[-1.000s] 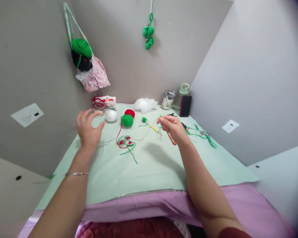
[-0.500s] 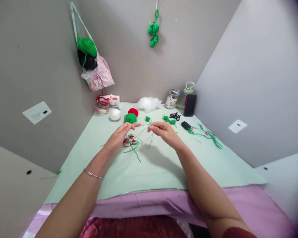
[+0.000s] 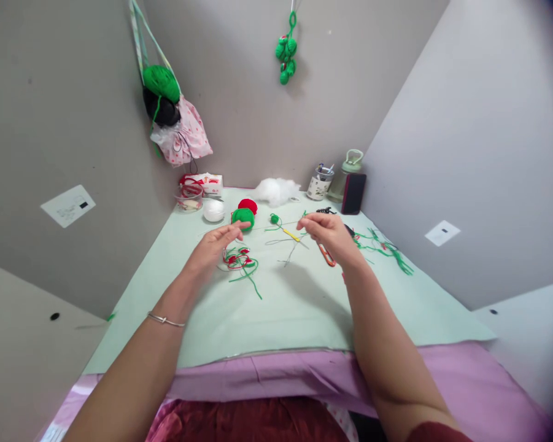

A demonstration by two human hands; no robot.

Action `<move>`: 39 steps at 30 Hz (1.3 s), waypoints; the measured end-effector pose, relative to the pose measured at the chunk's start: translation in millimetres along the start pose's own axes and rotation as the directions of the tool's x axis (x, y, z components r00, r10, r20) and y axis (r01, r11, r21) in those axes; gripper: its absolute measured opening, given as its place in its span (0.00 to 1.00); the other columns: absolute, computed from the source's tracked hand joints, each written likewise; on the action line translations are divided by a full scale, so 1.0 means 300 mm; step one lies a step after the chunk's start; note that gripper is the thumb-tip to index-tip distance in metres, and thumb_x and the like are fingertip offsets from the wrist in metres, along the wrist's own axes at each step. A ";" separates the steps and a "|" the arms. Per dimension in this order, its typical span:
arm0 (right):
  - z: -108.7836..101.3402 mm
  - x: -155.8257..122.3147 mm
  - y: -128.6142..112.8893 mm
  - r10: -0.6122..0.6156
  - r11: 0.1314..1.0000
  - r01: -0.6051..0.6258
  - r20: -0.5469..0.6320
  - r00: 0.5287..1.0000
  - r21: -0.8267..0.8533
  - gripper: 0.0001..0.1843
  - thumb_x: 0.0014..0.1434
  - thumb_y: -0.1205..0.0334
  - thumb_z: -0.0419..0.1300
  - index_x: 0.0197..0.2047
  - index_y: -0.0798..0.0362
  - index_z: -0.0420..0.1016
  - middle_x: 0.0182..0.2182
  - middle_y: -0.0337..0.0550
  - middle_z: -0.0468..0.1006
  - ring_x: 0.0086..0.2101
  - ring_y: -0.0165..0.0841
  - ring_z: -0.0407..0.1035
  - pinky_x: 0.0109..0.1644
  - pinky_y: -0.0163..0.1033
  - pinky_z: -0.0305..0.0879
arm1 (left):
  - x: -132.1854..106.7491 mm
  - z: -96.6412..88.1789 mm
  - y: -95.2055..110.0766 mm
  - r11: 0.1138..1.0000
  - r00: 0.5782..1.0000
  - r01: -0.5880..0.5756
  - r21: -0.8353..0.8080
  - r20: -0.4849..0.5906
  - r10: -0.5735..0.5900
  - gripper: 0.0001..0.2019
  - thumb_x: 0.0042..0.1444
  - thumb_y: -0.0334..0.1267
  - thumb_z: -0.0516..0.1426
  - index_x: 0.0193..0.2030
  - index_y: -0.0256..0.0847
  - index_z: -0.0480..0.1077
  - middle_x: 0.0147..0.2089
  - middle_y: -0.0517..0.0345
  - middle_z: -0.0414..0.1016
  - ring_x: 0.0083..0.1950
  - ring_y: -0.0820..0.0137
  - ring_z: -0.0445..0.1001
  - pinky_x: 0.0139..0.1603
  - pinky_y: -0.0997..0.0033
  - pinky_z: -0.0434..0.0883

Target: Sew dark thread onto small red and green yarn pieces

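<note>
My left hand (image 3: 216,244) hovers over a small tangle of red and green crocheted pieces (image 3: 246,261) with loose yarn tails. Its thumb and fingers are drawn together at one end of a thin dark thread (image 3: 276,227). The thread runs across to my right hand (image 3: 330,235), whose thumb and fingertips pinch it. Below the thread lies a yellow-handled crochet hook (image 3: 291,236), among thin grey strands (image 3: 288,255). Partly covered by my right hand is an orange-handled tool (image 3: 326,255); its kind cannot be made out. A small green crocheted ball (image 3: 274,218) sits behind the thread.
Green (image 3: 243,218), red (image 3: 247,206) and white yarn balls (image 3: 213,210) stand at the back left. White stuffing (image 3: 276,191), a pen cup (image 3: 320,184), a bottle (image 3: 351,162) and a phone (image 3: 353,193) line the back. Yarn scraps (image 3: 386,248) lie right.
My right hand has moved right and slightly up, my left hand slightly left, so the gap between them has widened. The yellow crochet hook and orange-handled tool now show.
</note>
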State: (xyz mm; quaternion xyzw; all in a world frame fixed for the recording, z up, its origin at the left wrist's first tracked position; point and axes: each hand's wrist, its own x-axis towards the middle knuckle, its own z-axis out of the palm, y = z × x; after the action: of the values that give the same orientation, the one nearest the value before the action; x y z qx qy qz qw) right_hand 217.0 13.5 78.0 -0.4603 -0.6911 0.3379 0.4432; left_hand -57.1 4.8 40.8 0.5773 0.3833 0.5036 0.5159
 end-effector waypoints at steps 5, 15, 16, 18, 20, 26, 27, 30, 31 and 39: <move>-0.113 0.006 0.045 0.033 0.991 -0.053 -0.164 0.986 -0.123 0.13 0.58 0.55 0.59 0.30 0.55 0.78 0.18 0.35 0.60 0.22 0.26 0.49 0.27 0.37 0.43 | 0.017 -0.094 0.017 0.984 0.988 -0.108 -0.143 -0.124 0.091 0.12 0.54 0.48 0.62 0.28 0.42 0.73 0.53 0.53 0.79 0.68 0.57 0.63 0.71 0.57 0.52; -0.096 0.018 0.088 0.049 0.885 -0.156 -0.246 0.968 -0.440 0.07 0.55 0.64 0.62 0.28 0.55 0.81 0.24 0.43 0.73 0.26 0.31 0.59 0.30 0.37 0.49 | -0.006 -0.077 0.028 0.976 0.967 -0.178 0.122 -0.164 0.197 0.12 0.57 0.48 0.59 0.29 0.43 0.75 0.59 0.55 0.75 0.71 0.56 0.56 0.73 0.53 0.45; -0.064 0.018 0.074 0.033 0.914 -0.128 -0.245 0.969 -0.385 0.09 0.56 0.61 0.61 0.31 0.54 0.81 0.24 0.43 0.74 0.26 0.31 0.60 0.29 0.37 0.49 | -0.013 -0.057 0.029 0.964 0.969 -0.189 0.184 -0.126 0.214 0.12 0.58 0.47 0.59 0.30 0.44 0.75 0.60 0.55 0.74 0.72 0.56 0.54 0.73 0.53 0.45; 0.022 0.009 0.036 0.029 0.986 -0.059 -0.193 0.981 -0.154 0.14 0.59 0.54 0.59 0.36 0.55 0.82 0.20 0.39 0.69 0.23 0.29 0.57 0.27 0.36 0.49 | -0.025 -0.019 0.027 0.934 0.968 -0.223 0.280 -0.049 0.246 0.12 0.59 0.47 0.58 0.30 0.45 0.76 0.60 0.56 0.73 0.73 0.57 0.52 0.73 0.54 0.45; 0.124 -0.009 -0.001 0.058 0.993 -0.051 -0.060 0.997 0.106 0.19 0.60 0.50 0.57 0.40 0.55 0.82 0.15 0.34 0.61 0.19 0.26 0.52 0.25 0.35 0.47 | -0.033 0.012 0.021 0.905 0.965 -0.250 0.343 0.011 0.263 0.12 0.59 0.46 0.57 0.30 0.45 0.77 0.60 0.57 0.73 0.74 0.57 0.51 0.73 0.54 0.45; 0.296 -0.042 -0.025 0.124 0.906 -0.231 0.299 0.946 0.355 0.19 0.57 0.46 0.60 0.33 0.56 0.78 0.18 0.36 0.68 0.19 0.25 0.58 0.24 0.33 0.54 | -0.032 0.044 0.001 0.869 0.954 -0.298 0.396 0.083 0.289 0.11 0.59 0.45 0.57 0.30 0.46 0.77 0.59 0.56 0.74 0.73 0.58 0.51 0.74 0.54 0.43; 0.289 -0.040 -0.022 0.123 0.905 -0.250 0.350 0.928 0.344 0.19 0.56 0.47 0.61 0.32 0.56 0.78 0.19 0.36 0.69 0.20 0.25 0.58 0.25 0.33 0.54 | -0.029 0.040 0.000 0.881 0.960 -0.278 0.382 0.079 0.269 0.11 0.59 0.45 0.57 0.29 0.46 0.77 0.60 0.56 0.73 0.73 0.57 0.51 0.74 0.54 0.43; 0.225 -0.028 -0.013 0.093 0.925 -0.229 0.402 0.911 0.304 0.17 0.56 0.49 0.63 0.31 0.57 0.78 0.19 0.35 0.64 0.22 0.24 0.55 0.26 0.33 0.51 | -0.019 0.018 -0.004 0.947 0.988 -0.154 0.281 0.071 0.140 0.12 0.57 0.47 0.58 0.28 0.46 0.76 0.61 0.55 0.72 0.73 0.55 0.52 0.73 0.51 0.44; 0.195 -0.022 -0.010 0.077 0.926 -0.206 0.375 0.924 0.317 0.16 0.56 0.50 0.63 0.31 0.57 0.78 0.19 0.34 0.62 0.22 0.24 0.54 0.26 0.33 0.50 | -0.016 0.009 -0.005 0.967 0.994 -0.104 0.231 0.068 0.091 0.12 0.57 0.48 0.58 0.27 0.45 0.75 0.62 0.54 0.72 0.73 0.54 0.53 0.73 0.50 0.45; -0.054 0.016 0.005 0.041 0.838 0.036 -0.130 0.991 0.545 0.13 0.54 0.52 0.66 0.28 0.52 0.71 0.21 0.32 0.51 0.21 0.25 0.45 0.22 0.34 0.46 | 0.002 -0.060 -0.006 0.996 1.000 -0.006 -0.088 -0.010 0.005 0.13 0.57 0.48 0.60 0.28 0.42 0.73 0.58 0.52 0.76 0.68 0.56 0.62 0.72 0.53 0.48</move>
State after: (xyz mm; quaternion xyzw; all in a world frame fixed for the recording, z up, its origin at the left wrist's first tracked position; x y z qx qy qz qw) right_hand 231.4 19.3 84.4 -0.3377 -0.5336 0.4891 0.6016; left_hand -74.5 9.5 38.5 0.5525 0.3617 0.5244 0.5375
